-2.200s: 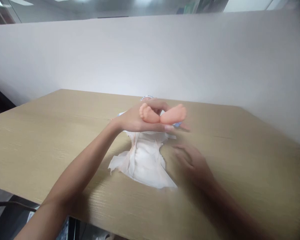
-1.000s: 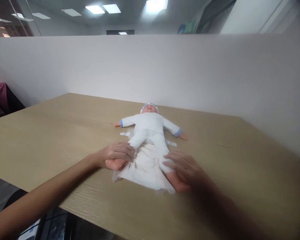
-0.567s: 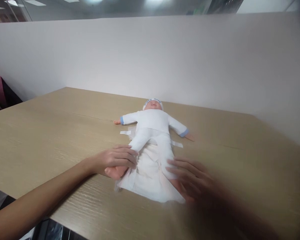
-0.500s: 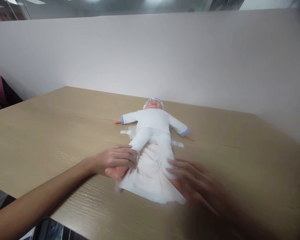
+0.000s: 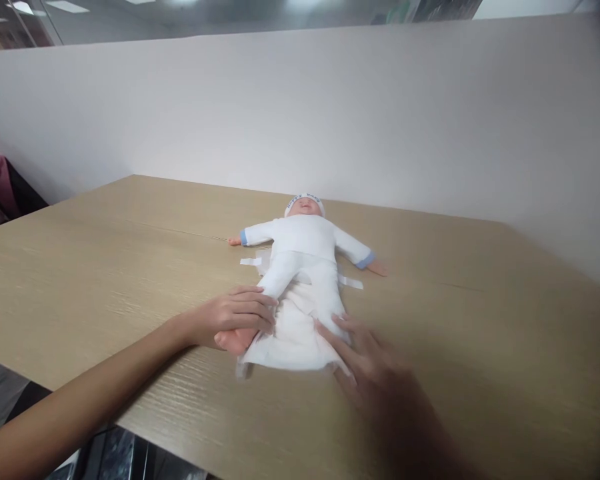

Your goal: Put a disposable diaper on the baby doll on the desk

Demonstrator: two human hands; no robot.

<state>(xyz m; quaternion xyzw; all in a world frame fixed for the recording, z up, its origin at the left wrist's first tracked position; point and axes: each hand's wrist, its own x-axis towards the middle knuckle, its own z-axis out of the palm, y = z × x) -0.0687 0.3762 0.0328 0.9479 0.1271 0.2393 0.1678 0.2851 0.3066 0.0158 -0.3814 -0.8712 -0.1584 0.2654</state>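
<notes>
Lying on table (image 5: 130, 280): doll (image 5: 305, 237), on its back, over unfolded diaper (image 5: 295, 343)
Left hand (image 5: 237, 313): draped over one leg (image 5: 279, 273), grip unclear
Right hand (image 5: 367, 357): fingers touching other leg (image 5: 326, 287), grip unclear

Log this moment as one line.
left fingers: over one leg of doll | right fingers: at other leg and edge of diaper | doll: on its back | diaper: spread beneath, side tabs unfastened
</notes>
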